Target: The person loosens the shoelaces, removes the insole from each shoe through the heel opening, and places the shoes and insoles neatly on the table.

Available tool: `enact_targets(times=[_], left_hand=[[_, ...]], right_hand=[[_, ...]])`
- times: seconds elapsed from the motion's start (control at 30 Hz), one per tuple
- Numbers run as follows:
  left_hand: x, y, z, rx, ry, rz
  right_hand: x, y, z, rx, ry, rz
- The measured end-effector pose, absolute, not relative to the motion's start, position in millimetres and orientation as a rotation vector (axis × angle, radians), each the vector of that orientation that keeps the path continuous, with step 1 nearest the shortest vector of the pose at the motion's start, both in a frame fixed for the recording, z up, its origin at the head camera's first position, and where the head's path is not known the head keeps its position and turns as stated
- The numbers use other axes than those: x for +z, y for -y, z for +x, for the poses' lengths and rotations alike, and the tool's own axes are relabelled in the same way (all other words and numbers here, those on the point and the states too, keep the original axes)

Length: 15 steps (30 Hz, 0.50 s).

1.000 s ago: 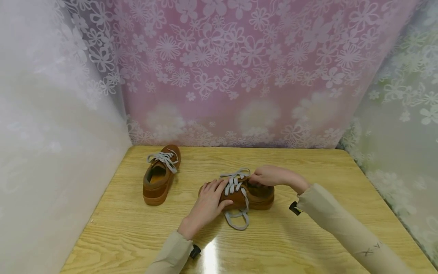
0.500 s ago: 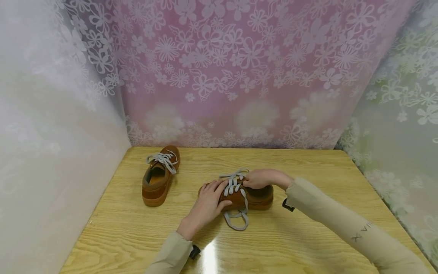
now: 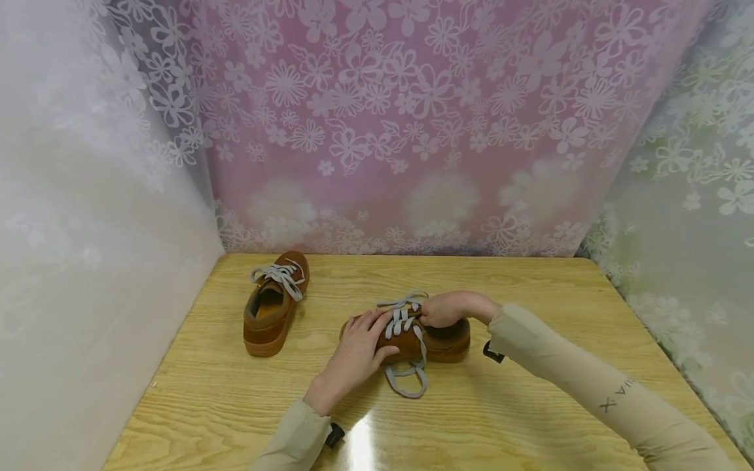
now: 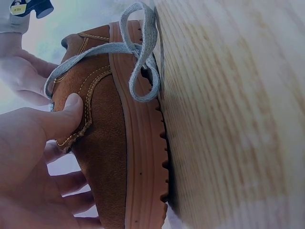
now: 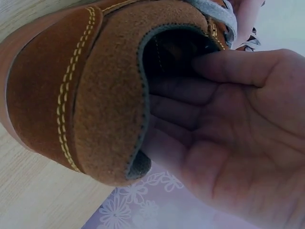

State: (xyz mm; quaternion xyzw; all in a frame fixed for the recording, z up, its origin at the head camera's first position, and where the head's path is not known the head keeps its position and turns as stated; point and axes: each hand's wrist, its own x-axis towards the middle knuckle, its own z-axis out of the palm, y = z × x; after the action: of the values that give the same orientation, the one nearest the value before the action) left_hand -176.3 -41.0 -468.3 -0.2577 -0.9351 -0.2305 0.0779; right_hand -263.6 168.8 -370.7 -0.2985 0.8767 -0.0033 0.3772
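On the wooden bench [image 3: 194, 405], by a pink flowery cloth [image 3: 377, 118], a brown shoe [image 3: 406, 341] is set near the middle.

The toe, at nine o'clock, is gripped by the left hand [image 3: 356, 343], fingers laid over the top. The right hand [image 3: 442, 309] is tucked into the opening, toward one o'clock; its fingertips are hidden, so whether anything is pinched cannot be told. A lace loop [image 4: 150, 36] is flopped at six o'clock, and the other shoe [image 3: 268, 327] is seen at ten. The shoe might be twisted if the toe is gripped too loosely; the loop might be tugged if it is snagged.
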Motion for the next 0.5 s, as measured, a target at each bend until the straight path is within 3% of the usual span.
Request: enact_targets(times=[0.5], left_hand=[[-467.6,39.6,-174.7,-0.678,2.787,-0.771]], right_hand=[[-369.6,-169.8,-261.7,0.002,-2.223,-0.787]])
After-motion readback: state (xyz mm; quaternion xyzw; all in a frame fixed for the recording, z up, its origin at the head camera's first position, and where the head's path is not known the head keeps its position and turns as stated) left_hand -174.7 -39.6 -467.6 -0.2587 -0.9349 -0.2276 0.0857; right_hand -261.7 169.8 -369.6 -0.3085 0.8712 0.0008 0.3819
